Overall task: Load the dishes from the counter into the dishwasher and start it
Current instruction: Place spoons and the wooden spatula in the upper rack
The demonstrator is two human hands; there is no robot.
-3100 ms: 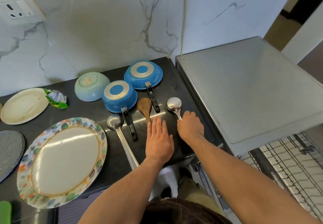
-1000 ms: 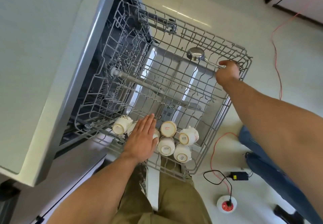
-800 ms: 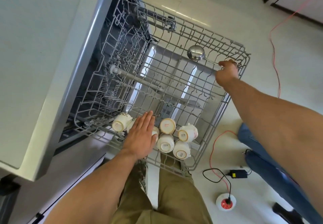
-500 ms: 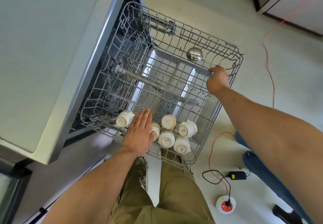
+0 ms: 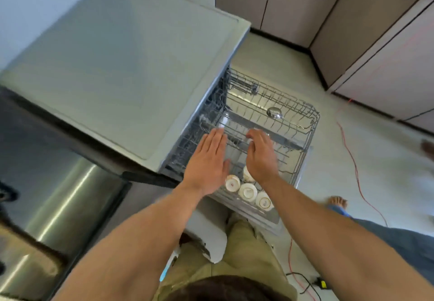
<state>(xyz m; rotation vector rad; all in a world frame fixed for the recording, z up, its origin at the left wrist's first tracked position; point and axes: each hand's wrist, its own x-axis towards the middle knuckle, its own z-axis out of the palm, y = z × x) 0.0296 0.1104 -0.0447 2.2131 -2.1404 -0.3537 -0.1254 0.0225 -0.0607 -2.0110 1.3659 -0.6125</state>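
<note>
View from above, looking down at a grey dishwasher [image 5: 122, 66] with its wire rack [image 5: 313, 134] pulled out over a pale floor [image 5: 375, 136]. Both bare forearms reach forward over the rack. The left hand [image 5: 209, 162] is flat, palm down, with its fingers straight and pressed together. The right hand [image 5: 260, 157] is just beside it, palm down, with its fingers gently bent and close together. Neither hand holds anything. The picture is blurred, so it is hard to tell whether the hands touch the wires or hang just above them.

A steel ladle [image 5: 273, 113] lies in the far right part of the rack, bowl toward the dishwasher and thin handle running to the outer corner, well apart from both hands. Several white cups [image 5: 246, 191] lie on their sides at the near edge of the rack, partly under the right wrist.

A red cable [image 5: 352, 160] trails across the floor to the right of the rack. Khaki trousers [image 5: 246, 249] show at the bottom.
</note>
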